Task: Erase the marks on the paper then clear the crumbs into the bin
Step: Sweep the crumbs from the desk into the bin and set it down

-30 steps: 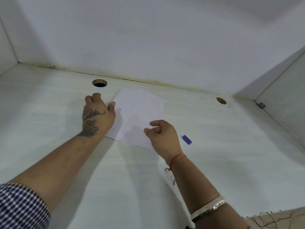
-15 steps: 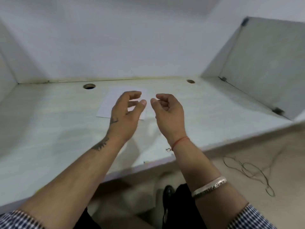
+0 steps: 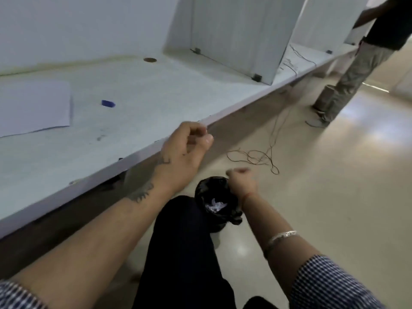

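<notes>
View has swung right and down since half a second ago: my hands were up over the desk in front of the paper, now both are off the desk edge, out over the floor. My left hand (image 3: 186,148) hangs just past the desk (image 3: 156,90) lip, fingers curled in with thumb against fingertips; I can't tell if any crumbs are pinched there. My right hand (image 3: 242,180) is lower, right above the bin (image 3: 217,205), blurred, fingers bunched; whether it holds anything I can't tell.

Task things: paper (image 3: 33,107) lies flat on the desk at far left, well apart from both hands. It looks blank from here, so erasing reads as done, though it's too soft to rule out faint marks. Blue eraser (image 3: 108,103) sits on the desk just right of the paper, untouched. The bin has a black liner with white scraps inside, and stands on the floor beside my knee (image 3: 178,219).

Progress guess: late stage, crumbs being dropped in. A dark smudge (image 3: 100,137) near the desk front may be leftover debris, so maybe one more sweep.

Room: the desk edge runs diagonally, just left of the left hand; mind the knuckles on the way back up. Open floor to the right. Loose wire (image 3: 256,158) lies on the floor beyond the bin, near but not touching. Another person (image 3: 356,63) stands far right, well clear.
</notes>
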